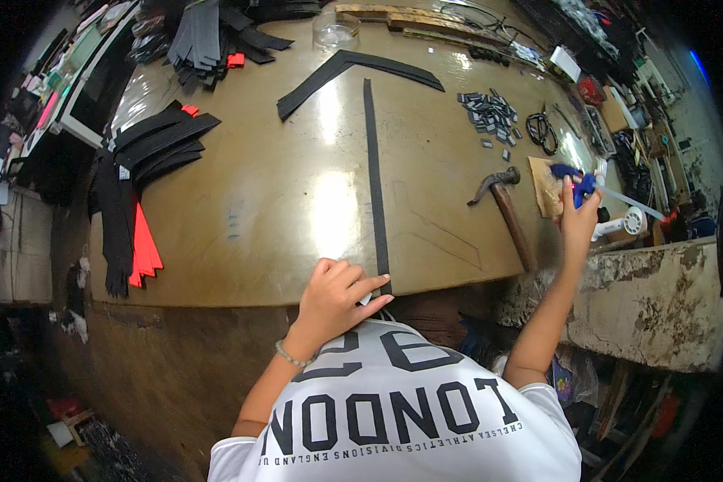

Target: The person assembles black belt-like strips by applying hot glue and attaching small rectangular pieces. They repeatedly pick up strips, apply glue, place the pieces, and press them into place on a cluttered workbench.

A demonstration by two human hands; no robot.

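A long narrow black strap [374, 177] lies straight up the middle of the brown table [281, 201]. At its near end, by the table's front edge, my left hand [336, 293] is closed with forefinger and thumb on the strap. A small white piece shows between those fingers; its kind is unclear. Out to the right, my right hand [578, 221] grips a blue glue gun [572, 175], from which a pale glue stick juts to the right. The gun's front end is over a tan cardboard piece [545, 189].
A hammer [510, 217] lies left of the cardboard. Beyond it are black-handled scissors [541, 132] and a heap of small dark buckles [488, 112]. Folded black strips [337, 68] lie at the strap's far end. Stacks of black strips [157, 145] and red strips [143, 249] are at left.
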